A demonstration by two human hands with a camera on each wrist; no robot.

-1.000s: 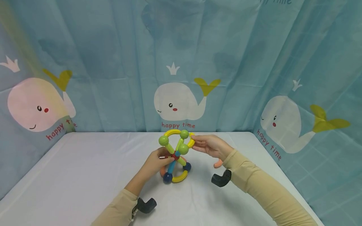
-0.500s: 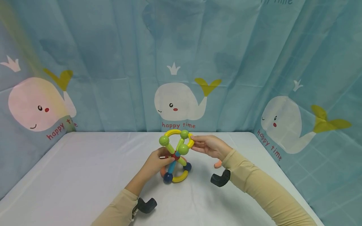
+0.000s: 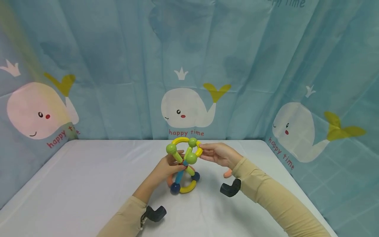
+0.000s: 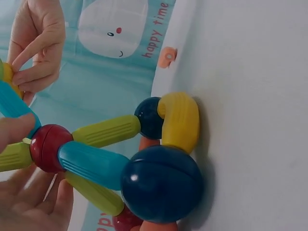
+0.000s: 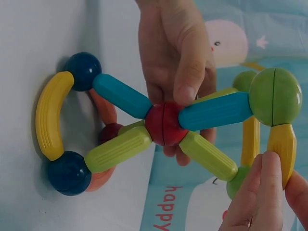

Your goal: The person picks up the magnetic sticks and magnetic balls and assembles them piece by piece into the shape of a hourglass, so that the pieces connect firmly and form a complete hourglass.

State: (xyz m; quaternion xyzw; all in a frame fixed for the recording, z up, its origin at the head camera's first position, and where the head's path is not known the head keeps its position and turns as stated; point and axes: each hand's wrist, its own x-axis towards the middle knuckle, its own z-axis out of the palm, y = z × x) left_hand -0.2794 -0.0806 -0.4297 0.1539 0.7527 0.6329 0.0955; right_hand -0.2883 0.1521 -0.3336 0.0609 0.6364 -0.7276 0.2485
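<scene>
A ball-and-rod toy structure stands on the white table, its parts meeting at a central red ball [image 5: 166, 123]. Below it, straight blue and green rods run to dark blue balls [image 3: 175, 188] joined by curved yellow and orange rods. Above it, rods lead to green balls [image 3: 171, 149] linked by yellow curves. My left hand [image 3: 168, 168] grips the structure's middle, thumb by the red ball and upper blue rod [image 5: 216, 110], fingers behind. With thumb and fingers, my right hand [image 3: 219, 154] pinches a curved yellow rod [image 5: 283, 147] at the top right, beside a green ball.
A loose orange curved piece [image 3: 228, 173] lies on the white table [image 3: 88, 184] to the right, near the right sleeve. Dark wrist mounts [image 3: 231, 188] stick out from both cuffs. Blue curtains [image 3: 118, 65] printed with whales hang behind the table and along its sides.
My left hand has shifted slightly up and right, its fingers now further round the red ball. The right hand keeps its pinch on the yellow rod, nearly still. The structure stands about where it was.
</scene>
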